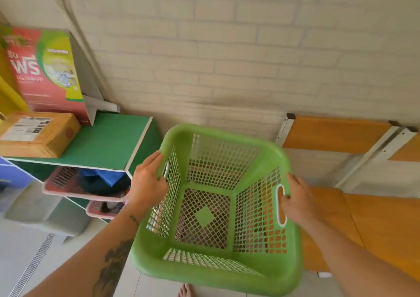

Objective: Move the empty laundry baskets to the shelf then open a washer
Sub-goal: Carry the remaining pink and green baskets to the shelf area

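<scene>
An empty green mesh laundry basket (pixel 227 271) hangs in the air in front of me, mouth up, above the floor. My left hand (pixel 147 181) grips its left rim at the white-edged handle slot. My right hand (pixel 295 201) holds the right rim, fingers through the other handle slot. The basket is between a green shelf unit (pixel 109 142) on the left and a wooden metal-framed shelf (pixel 336 135) on the right. No washer is in view.
Two pink baskets (pixel 68 189) holding clothes sit in the green unit's compartments. A cardboard parcel (pixel 38 135) and a red-green sign (pixel 45 69) stand on its top. A white brick wall is straight ahead. My bare foot (pixel 186 291) is on the tiled floor.
</scene>
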Available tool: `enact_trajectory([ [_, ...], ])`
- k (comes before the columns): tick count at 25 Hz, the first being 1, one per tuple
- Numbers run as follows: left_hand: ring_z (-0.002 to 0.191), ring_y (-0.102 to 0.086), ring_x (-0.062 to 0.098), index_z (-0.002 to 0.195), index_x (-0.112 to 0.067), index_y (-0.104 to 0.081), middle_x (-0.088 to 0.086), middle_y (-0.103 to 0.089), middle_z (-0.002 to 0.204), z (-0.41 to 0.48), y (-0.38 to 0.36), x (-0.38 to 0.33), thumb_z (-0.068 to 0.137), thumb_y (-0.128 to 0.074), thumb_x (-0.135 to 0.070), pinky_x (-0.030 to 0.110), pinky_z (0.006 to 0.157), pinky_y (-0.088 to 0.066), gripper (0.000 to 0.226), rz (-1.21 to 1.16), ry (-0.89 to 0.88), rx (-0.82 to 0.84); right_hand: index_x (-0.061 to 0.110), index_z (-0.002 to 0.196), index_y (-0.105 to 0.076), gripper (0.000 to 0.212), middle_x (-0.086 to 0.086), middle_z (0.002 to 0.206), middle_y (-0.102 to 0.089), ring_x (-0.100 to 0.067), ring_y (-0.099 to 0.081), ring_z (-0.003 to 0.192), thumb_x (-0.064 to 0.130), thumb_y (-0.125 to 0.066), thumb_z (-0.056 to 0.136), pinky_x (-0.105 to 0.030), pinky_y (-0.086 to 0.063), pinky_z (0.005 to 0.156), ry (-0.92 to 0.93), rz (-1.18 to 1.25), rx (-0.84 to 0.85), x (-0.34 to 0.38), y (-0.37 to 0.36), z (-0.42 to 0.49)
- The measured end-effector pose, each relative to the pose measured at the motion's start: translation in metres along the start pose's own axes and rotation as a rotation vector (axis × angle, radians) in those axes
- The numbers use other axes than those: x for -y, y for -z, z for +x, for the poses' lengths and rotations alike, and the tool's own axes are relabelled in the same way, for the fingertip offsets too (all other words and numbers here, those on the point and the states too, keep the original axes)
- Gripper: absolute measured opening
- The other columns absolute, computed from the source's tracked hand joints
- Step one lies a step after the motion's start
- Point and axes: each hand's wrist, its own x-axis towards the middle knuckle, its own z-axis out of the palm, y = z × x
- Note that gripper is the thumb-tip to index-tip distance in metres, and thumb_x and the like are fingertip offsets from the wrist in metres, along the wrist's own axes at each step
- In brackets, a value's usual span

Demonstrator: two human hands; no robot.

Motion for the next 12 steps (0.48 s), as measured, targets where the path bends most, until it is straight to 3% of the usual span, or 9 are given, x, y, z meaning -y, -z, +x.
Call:
enact_trajectory([
  [2, 0.119, -0.055, 0.019, 0.144, -0.019, -0.044, -0.007, -0.04, 0.15, 0.014, -0.02, 0.032, 0.076, -0.053, 0.006, 0.037, 0.083, -0.059, 0.073, 0.007, 0.04, 0.05, 0.019, 0.152, -0.023, 0.08, -0.002, 0.153, -0.031, -0.028, -0.049, 0.126, 0.001, -0.059, 0.083, -0.04, -0.051, 0.097, -0.055, -0.009, 0.028, 0.012, -0.03, 0.013],
  [5, 0.13, -0.047, 0.024, 0.145, -0.016, -0.041, 0.0, -0.038, 0.152, 0.02, -0.054, 0.066, 0.081, -0.061, -0.005, 0.046, 0.101, -0.049, 0.068, -0.004, 0.131, 0.114, 0.024, 0.152, -0.02, 0.09, 0.004, 0.158, -0.022, -0.029, -0.052, 0.124, -0.006, -0.061, 0.077, -0.045, -0.058, 0.083, -0.132, -0.003, 0.082, 0.022, -0.071, 0.025],
  [7, 0.138, -0.038, 0.027, 0.146, -0.014, -0.038, 0.004, -0.034, 0.154, 0.018, -0.078, 0.083, 0.083, -0.067, -0.015, 0.049, 0.111, -0.037, 0.069, -0.01, 0.209, 0.171, 0.027, 0.153, -0.016, 0.095, 0.006, 0.161, -0.014, -0.031, -0.041, 0.136, -0.007, -0.059, 0.075, -0.049, -0.054, 0.09, -0.163, -0.005, 0.123, 0.02, -0.098, 0.032],
  [12, 0.145, -0.025, 0.026, 0.151, -0.019, -0.027, -0.001, -0.019, 0.159, 0.028, -0.122, 0.117, 0.086, -0.064, -0.018, 0.05, 0.115, -0.029, 0.074, 0.009, 0.274, 0.317, 0.032, 0.153, -0.014, 0.104, 0.006, 0.162, -0.013, -0.028, -0.028, 0.144, -0.008, -0.06, 0.069, -0.048, -0.042, 0.108, -0.244, 0.039, 0.185, 0.008, -0.155, 0.051],
])
